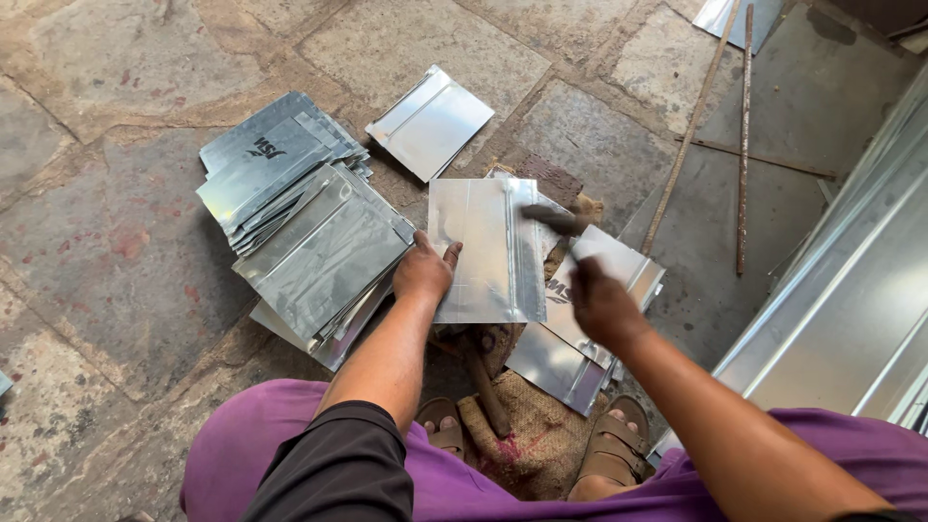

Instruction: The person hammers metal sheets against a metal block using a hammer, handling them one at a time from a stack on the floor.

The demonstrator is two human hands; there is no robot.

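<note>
The fingers (447, 253) of the left hand (422, 272) are laid flat and slightly spread on the left edge of a rectangular metal sheet (483, 249), pressing it down. The sheet is seen in the middle of the view, resting over burlap sacking (527, 435) between the person's sandalled feet. Its long axis runs away from the person, almost straight up the view, and a folded seam is carried parallel to that axis near the right edge. The right hand (601, 302) is blurred; its fingers are closed around the handle of a hammer-like tool (553, 218), whose dark head is held over the seam near the sheet's far end. A stack of similar sheets (304, 232) lies just left of the left hand, and more sheets (580, 329) lie beneath the right hand. A single sheet (430, 123) lies apart on the stone floor (106, 251).
</note>
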